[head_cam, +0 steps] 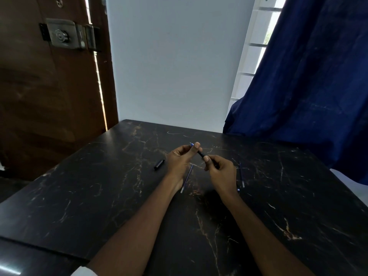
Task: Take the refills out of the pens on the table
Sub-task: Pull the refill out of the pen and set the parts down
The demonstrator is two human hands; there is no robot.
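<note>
Between pinching fingers (pixel 207 158), the pen (pixel 200 153).

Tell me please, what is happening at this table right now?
A person holds a dark pen above the black marble table with both hands. The left hand pinches its tip end and the right hand grips the barrel. One thin refill lies on the table between the wrists, and a second refill lies to the right of the right hand. A black cap lies to the left.
</note>
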